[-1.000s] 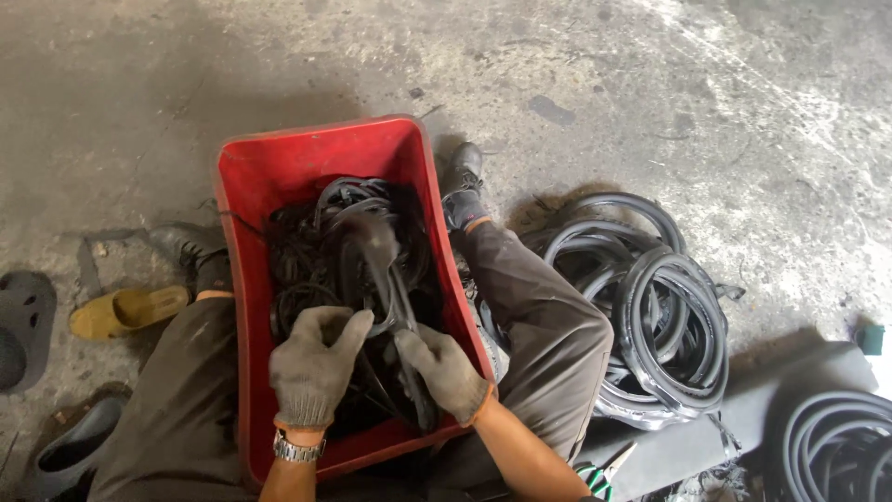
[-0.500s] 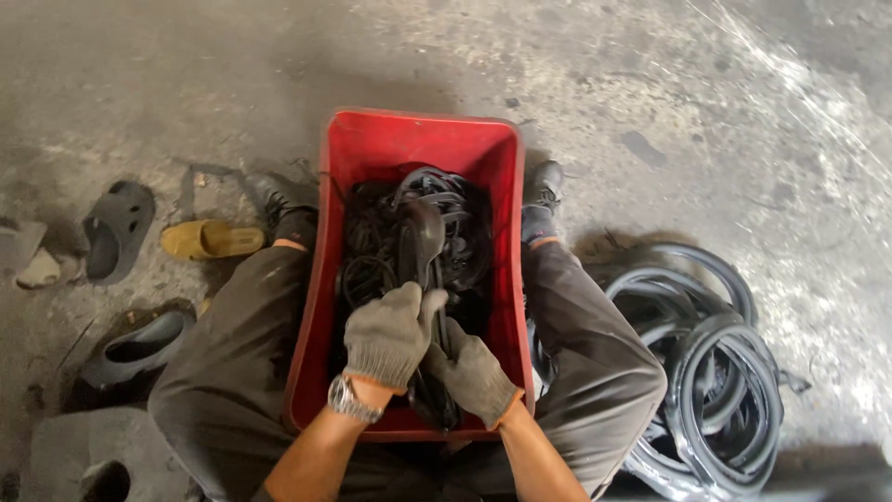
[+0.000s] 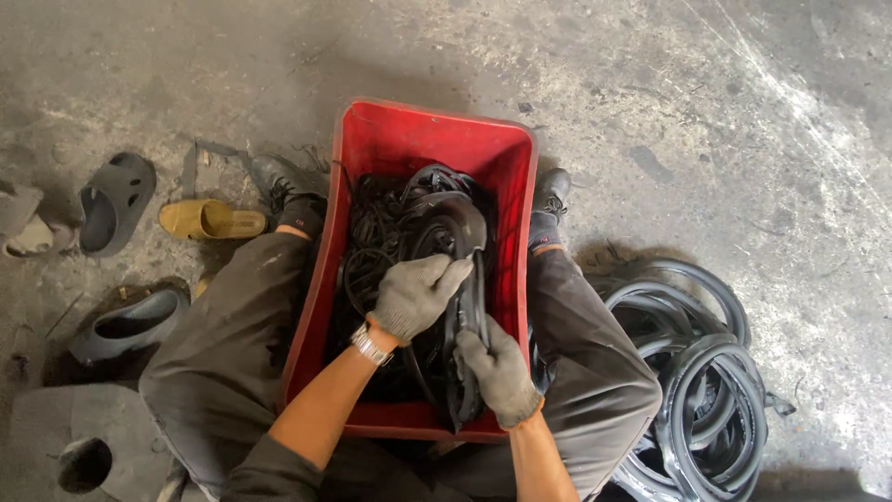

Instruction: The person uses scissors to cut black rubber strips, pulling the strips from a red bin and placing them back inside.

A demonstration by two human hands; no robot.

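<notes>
A red plastic crate (image 3: 372, 144) sits between my legs, filled with tangled black rubber rings and strips (image 3: 390, 228). My left hand (image 3: 415, 293), in a grey glove with a metal wristwatch at the wrist, rests closed over one long black rubber loop (image 3: 472, 279) above the crate. In its own grey glove, my right hand (image 3: 497, 367) grips the lower end of that same loop near the crate's near wall. Both hands are inside the crate's outline.
A stack of large black rubber rings (image 3: 706, 390) lies on the concrete floor at my right. Dark and yellow slippers (image 3: 200, 218) are scattered on the left. A grey block with a hole (image 3: 84, 446) sits at the lower left.
The view has shifted, so the crate now sits more to the right of where it was. My hands stay on the rubber loop, the left one sliding higher along it.
</notes>
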